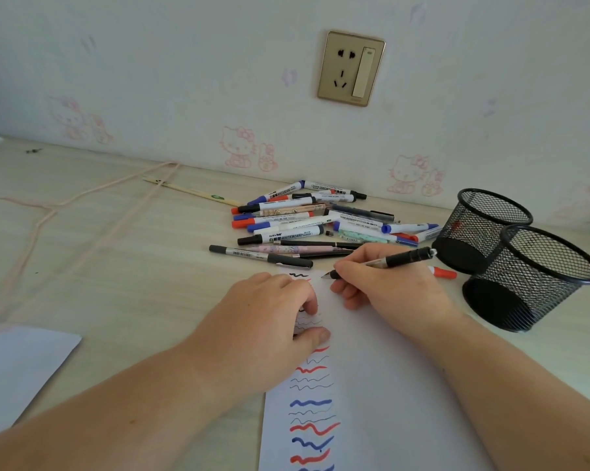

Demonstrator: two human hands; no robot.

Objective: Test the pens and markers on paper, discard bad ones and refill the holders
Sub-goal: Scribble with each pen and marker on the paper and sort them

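Testing step — right hand (385, 283) grips a black pen (381, 262), tip at the paper (371, 385); left hand (269, 314) flat, pinning it. Next, probably a squiggle.

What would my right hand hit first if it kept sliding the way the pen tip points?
Probably the left hand: the right hand aims its black pen leftward across the paper, toward the left fingers near the squiggles. Depth is unclear; it might pass just beyond them.

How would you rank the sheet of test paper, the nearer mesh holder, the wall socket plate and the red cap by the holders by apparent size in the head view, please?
1. Test paper
2. Nearer mesh holder, partly enlarged by nearness
3. Wall socket plate
4. Red cap
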